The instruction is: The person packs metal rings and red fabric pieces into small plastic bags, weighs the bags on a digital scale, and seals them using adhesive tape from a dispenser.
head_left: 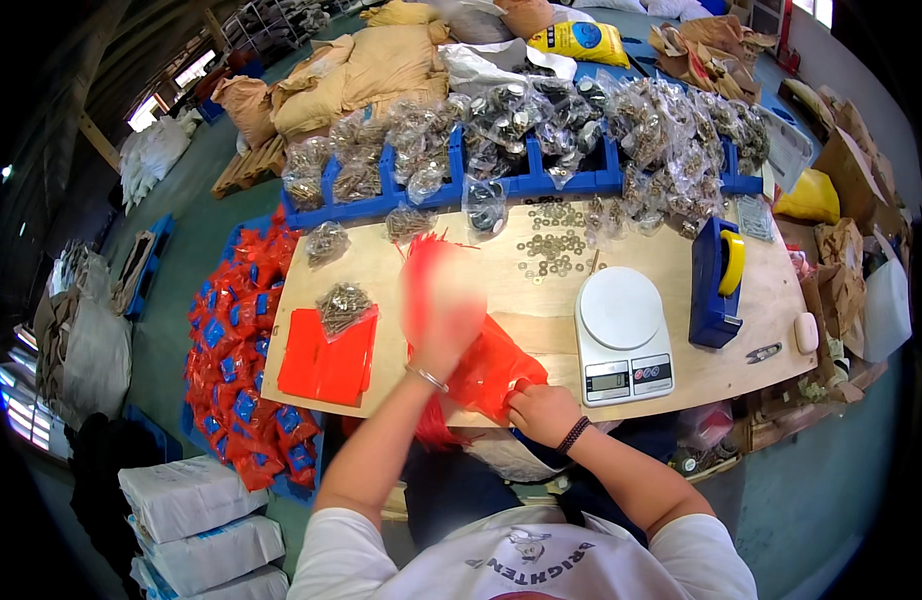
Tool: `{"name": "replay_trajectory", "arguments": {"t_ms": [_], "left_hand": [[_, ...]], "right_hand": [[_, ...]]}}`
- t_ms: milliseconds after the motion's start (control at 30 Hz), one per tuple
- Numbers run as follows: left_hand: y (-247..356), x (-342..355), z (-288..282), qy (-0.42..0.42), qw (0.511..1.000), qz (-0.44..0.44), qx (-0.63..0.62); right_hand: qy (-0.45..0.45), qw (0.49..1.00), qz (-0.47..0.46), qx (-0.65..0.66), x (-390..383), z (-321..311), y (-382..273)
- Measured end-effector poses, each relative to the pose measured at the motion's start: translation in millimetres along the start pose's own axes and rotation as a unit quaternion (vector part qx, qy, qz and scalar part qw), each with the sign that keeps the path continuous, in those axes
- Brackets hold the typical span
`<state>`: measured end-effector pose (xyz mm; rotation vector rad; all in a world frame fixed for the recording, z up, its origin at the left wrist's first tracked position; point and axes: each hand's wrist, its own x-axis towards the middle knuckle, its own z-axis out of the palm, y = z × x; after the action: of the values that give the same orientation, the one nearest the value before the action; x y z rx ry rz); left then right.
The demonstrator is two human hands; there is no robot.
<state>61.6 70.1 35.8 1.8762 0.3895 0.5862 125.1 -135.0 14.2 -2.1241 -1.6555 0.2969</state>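
A red plastic bag (486,370) lies at the table's front edge, between my hands. My right hand (543,412) is closed on its lower right corner. My left hand (449,315) is over the bag's upper left part; its fingers are smeared, so I cannot tell what they hold. Thin red strips (433,250) stick out beyond the left hand, and more red strips (436,425) hang over the front edge below it. To the left is a stack of flat red bags (326,365) with a clear bag of screws (343,308) on top.
A white scale (623,320), a blue tape dispenser (714,290) and small snips (764,352) are on the right. Loose washers (553,250) lie farther back. Blue bins (411,200) full of bagged hardware line the back edge. Filled red bags (243,350) are heaped on the left.
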Motion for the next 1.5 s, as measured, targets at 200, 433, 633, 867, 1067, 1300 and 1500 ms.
{"name": "replay_trajectory", "arguments": {"t_ms": [200,433,633,867,1067,1300,1500], "left_hand": [[-46,101,-73,0.035,0.961,-0.007,0.273],[-111,169,-97,0.224,0.86,-0.078,0.451],[-65,163,-79,0.139,0.816,-0.223,0.515],[-62,146,-105,0.192,0.857,-0.163,0.45],[-10,142,-93,0.14,0.92,-0.007,0.366],[64,137,10,-0.046,0.965,0.128,0.223],[80,114,123,-0.161,0.971,0.09,0.152]], "right_hand": [[-0.067,0.997,0.024,0.01,4,-14,-7],[-0.127,0.991,0.021,0.034,5,-12,-2],[-0.136,0.99,0.019,0.029,6,-18,-2],[-0.077,0.997,0.001,0.024,3,-9,-1],[-0.045,0.998,0.021,0.042,3,-7,-1],[-0.037,0.999,0.007,0.031,3,-6,-2],[-0.005,0.999,-0.008,0.033,2,-2,0]]}}
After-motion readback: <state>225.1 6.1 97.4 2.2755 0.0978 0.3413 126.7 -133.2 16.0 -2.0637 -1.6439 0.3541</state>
